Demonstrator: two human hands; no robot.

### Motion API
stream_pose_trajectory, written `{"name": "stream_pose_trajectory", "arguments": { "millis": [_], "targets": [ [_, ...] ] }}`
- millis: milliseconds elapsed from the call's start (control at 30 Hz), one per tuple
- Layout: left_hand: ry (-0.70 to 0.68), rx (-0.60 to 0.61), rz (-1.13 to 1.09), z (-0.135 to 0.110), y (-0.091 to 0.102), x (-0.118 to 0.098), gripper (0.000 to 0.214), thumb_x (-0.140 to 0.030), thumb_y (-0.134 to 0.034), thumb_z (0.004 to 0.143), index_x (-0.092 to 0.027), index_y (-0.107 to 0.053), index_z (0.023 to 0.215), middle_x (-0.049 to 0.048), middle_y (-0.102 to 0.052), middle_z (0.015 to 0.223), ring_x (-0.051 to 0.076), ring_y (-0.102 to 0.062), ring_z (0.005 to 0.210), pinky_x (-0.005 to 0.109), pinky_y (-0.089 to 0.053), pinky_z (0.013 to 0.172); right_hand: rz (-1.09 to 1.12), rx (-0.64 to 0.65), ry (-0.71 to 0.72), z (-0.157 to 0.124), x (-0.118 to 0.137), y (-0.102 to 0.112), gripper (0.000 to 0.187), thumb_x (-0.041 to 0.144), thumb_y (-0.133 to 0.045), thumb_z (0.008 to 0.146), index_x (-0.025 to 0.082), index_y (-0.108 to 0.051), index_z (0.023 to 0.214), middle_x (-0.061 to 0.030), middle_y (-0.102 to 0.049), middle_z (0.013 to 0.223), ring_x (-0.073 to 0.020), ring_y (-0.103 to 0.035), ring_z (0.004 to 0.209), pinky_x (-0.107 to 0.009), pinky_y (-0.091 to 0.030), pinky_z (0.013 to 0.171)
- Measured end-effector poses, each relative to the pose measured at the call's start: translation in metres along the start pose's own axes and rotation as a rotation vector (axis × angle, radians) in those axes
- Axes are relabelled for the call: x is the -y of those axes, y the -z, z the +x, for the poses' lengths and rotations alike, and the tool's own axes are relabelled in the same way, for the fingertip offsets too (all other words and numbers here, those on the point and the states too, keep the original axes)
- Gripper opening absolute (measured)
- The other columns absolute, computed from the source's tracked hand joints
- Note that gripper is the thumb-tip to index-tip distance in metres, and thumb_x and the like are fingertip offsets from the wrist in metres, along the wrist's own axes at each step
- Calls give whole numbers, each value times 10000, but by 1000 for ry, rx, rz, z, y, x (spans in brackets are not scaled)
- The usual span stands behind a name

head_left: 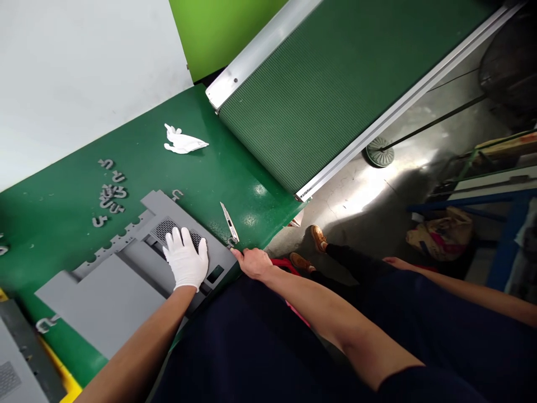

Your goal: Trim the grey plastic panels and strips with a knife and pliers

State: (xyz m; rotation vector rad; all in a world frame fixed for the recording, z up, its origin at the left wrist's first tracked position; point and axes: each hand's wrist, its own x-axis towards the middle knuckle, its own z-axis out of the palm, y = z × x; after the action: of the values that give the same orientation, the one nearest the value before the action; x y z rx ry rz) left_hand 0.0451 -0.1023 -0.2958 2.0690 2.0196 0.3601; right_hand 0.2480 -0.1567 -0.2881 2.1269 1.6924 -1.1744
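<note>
My left hand (187, 260), in a white glove, lies flat with fingers spread on a large grey plastic panel (113, 299) with vent grilles and a notched edge. My bare right hand (254, 263) is closed at the panel's right corner, its thumb against a small grey hook-shaped piece (230, 242); the other fingers are curled and partly hidden. Just beyond that hand lies a utility knife (229, 223) with its blade out. Similar hook-shaped pieces stick out at the panel's far corner (177, 195) and left corner (48, 323).
Several loose grey hooks (111, 196) and a white glove (184, 141) lie on the green table (138, 145). A green conveyor belt (319, 84) adjoins its far right side. Another grey part (17, 358) sits lower left by a yellow edge. Another person (440, 324) stands close on the right.
</note>
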Motion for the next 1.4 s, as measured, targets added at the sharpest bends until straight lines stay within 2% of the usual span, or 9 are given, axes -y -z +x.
{"name": "stream_pose_trajectory", "arguments": {
  "millis": [167,267,367,433,500,567,767,967,1400],
  "targets": [
    [2,-21,40,-1,4,0,695,-479,-382,1050,-39,-373,1588,279,-308,1675,464,-230,1561,712,-216,1221,37,27,45,2,-2,4,1015,822,-42,964,150,-796,1067,-238,-782,1079,-362,-743,1085,-477,-563,953],
    [-184,23,56,7,8,-12,546,-383,-358,1060,-83,-551,1473,233,-453,1611,398,-321,1545,657,-149,1263,51,25,54,1,-3,4,1010,819,-43,967,159,-800,1071,-225,-787,1075,-353,-749,1079,-466,-567,953],
    [-483,318,0,26,6,-28,447,-317,-344,1059,-196,-756,1186,122,-738,1288,287,-602,1312,519,-145,1294,55,24,55,2,-4,3,1003,826,-54,966,163,-799,1079,-224,-786,1091,-350,-748,1085,-460,-567,955],
    [-544,514,16,40,2,-38,445,-361,-376,1051,-245,-804,1010,84,-796,1072,274,-686,1114,530,-167,1270,53,26,55,3,-4,3,990,825,-73,971,159,-796,1079,-223,-786,1099,-342,-747,1094,-445,-566,958],
    [-544,621,49,54,-2,-45,413,-390,-438,1023,-269,-820,920,79,-803,979,289,-702,1033,561,-225,1215,48,26,55,5,-4,5,977,821,-85,976,156,-794,1073,-220,-786,1099,-333,-748,1098,-429,-565,960],
    [-526,671,56,64,-4,-48,379,-388,-477,996,-283,-824,888,73,-809,954,293,-710,1020,555,-281,1154,40,20,57,5,-3,7,971,819,-86,977,158,-794,1053,-218,-788,1085,-331,-753,1082,-425,-567,949],
    [-459,771,24,77,1,-54,436,-491,-440,1001,-302,-814,877,20,-816,1056,248,-701,1080,491,-301,1113,9,-53,36,-2,4,9,916,759,-77,1009,149,-747,1143,-220,-777,1088,-346,-748,1059,-479,-564,927],
    [-449,801,0,78,4,-56,424,-505,-451,995,-317,-817,891,14,-812,1061,249,-688,1092,510,-264,1133,-20,-85,30,-9,10,9,870,704,-73,1037,136,-716,1181,-225,-757,1135,-349,-732,1085,-490,-554,936],
    [-439,789,-10,76,0,-55,409,-481,-452,1006,-311,-812,911,2,-802,1117,254,-676,1132,523,-232,1158,-13,6,35,1,5,12,916,748,-100,1015,107,-734,1180,-257,-769,1094,-380,-745,1076,-509,-565,933]
  ]
}}
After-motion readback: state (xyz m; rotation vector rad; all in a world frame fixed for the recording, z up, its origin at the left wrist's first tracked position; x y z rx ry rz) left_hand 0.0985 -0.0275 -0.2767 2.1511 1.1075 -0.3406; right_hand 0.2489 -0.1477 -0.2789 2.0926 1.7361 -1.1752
